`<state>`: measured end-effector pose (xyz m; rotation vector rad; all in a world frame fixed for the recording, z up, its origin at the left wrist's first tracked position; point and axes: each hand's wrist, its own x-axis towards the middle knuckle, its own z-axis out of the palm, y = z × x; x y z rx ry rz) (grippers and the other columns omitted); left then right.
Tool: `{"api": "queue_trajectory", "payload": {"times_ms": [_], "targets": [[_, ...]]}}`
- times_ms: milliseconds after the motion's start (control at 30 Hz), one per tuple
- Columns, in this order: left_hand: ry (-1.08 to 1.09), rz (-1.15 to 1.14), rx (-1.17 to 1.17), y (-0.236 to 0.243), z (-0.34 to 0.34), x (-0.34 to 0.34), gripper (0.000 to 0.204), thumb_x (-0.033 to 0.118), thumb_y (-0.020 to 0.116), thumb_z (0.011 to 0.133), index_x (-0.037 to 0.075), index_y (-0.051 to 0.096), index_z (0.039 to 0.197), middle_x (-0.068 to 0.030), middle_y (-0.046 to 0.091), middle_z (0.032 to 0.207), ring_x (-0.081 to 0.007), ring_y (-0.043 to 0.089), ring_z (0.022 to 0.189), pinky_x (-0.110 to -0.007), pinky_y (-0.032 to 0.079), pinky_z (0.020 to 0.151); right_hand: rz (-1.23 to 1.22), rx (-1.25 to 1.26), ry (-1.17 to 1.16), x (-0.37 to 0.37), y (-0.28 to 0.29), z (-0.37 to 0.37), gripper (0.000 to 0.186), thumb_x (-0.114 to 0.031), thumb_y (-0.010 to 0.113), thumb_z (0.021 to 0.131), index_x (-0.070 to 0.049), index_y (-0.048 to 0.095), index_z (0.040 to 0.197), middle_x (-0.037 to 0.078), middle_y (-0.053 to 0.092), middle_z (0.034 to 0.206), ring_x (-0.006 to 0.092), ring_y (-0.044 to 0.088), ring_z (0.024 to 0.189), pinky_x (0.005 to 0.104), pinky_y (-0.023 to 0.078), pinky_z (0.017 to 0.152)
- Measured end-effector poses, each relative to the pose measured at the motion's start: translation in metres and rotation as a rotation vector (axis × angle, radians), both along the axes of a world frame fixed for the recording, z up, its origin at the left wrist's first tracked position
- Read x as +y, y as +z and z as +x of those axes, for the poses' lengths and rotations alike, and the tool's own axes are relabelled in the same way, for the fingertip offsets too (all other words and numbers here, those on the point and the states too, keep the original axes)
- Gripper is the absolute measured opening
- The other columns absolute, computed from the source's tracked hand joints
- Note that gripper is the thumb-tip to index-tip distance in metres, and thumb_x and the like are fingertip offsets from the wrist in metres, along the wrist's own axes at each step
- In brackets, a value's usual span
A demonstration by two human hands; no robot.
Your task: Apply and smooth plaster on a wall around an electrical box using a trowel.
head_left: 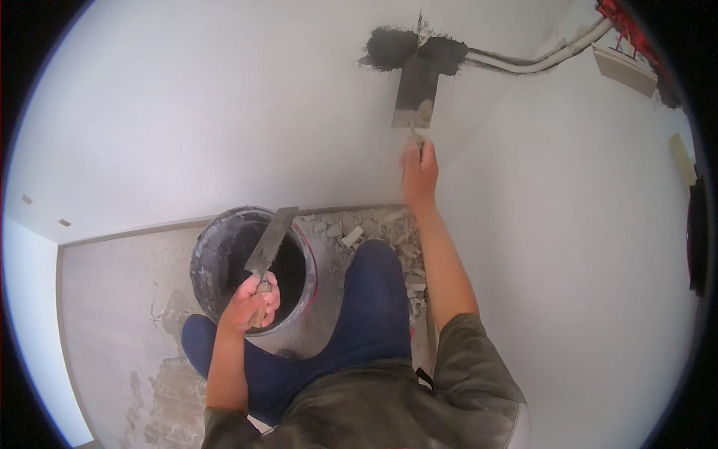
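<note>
Head cam: navy-clad knees [374,277] nearest, 6 to 8 o'c. L hand [249,301], 8 o'c: fingers curled round handle of a putty knife [272,241], blade jutting fwd from the fist toward 1 o'c, over mouth of a mortar-smeared bucket [209,262], crossing its far rim. Rubble [352,237] hems the gap btwn bucket & R wall [568,247]. Hands well apart, open air btwn. R hand [420,178], approx 2 o'c: fingers closed round handle of a broad scraper [417,86], blade at 12 o'c from fingers, far end at a dark mortar patch [392,49]; can't tell pressure. White conduits [532,67] run patch to 2 o'c.
</note>
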<state>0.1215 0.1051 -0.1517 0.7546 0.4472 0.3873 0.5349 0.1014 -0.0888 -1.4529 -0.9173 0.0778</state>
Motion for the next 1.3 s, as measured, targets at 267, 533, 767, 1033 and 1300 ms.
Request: {"api": "queue_trajectory", "payload": {"times_ms": [267,533,767,1033,1300], "targets": [[0.035,-0.008,0.047,0.002,-0.001,-0.007,0.033,0.009,0.062,0.089,0.007,0.046,0.118,-0.0031,0.051,0.088,-0.0122,0.052,0.071,-0.026,0.046,0.048,-0.163,0.089,-0.002,-0.027,-0.059,0.010,0.030,-0.032,0.054,0.099,-0.003,0.055,0.106,0.003,0.057,0.072,0.0118,0.054,0.063,0.0296,0.046,0.058],[0.160,0.177,0.160,0.003,0.014,-0.002,0.031,0.011,0.062,0.092,0.004,0.046,0.118,-0.0023,0.051,0.087,-0.0110,0.054,0.066,-0.027,0.046,0.049,-0.326,0.258,0.301,-0.130,-0.052,-0.053,0.031,-0.023,0.057,0.098,0.001,0.055,0.118,0.008,0.063,0.085,0.0143,0.059,0.068,0.0290,0.049,0.059],[0.399,0.498,0.497,-0.001,0.009,-0.011,0.022,0.008,0.055,0.094,0.000,0.048,0.113,-0.0062,0.056,0.086,-0.0139,0.058,0.055,-0.028,0.046,0.049,-0.395,-0.741,0.409,-0.132,-0.038,-0.121,0.037,-0.011,0.074,0.081,-0.003,0.059,0.114,0.017,0.064,0.107,0.0353,0.063,0.092,0.0423,0.053,0.076],[1.036,0.634,0.520,0.003,0.026,-0.007,0.010,0.011,0.058,0.093,0.001,0.056,0.095,-0.0052,0.058,0.068,-0.0112,0.054,0.051,-0.026,0.041,0.046,-0.272,-0.884,0.377,-0.123,-0.036,-0.180,0.040,0.000,0.068,0.073,0.005,0.057,0.111,0.020,0.061,0.107,0.0374,0.059,0.091,0.0437,0.051,0.079],[1.205,0.847,0.561,-0.022,0.022,-0.002,0.008,0.006,0.059,0.089,0.000,0.062,0.094,-0.0136,0.064,0.085,-0.0260,0.063,0.076,-0.036,0.048,0.065,-0.252,-0.878,0.408,-0.106,-0.043,-0.207,0.039,0.004,0.062,0.072,0.005,0.058,0.111,0.020,0.061,0.106,0.0365,0.058,0.089,0.0434,0.051,0.077]]}}
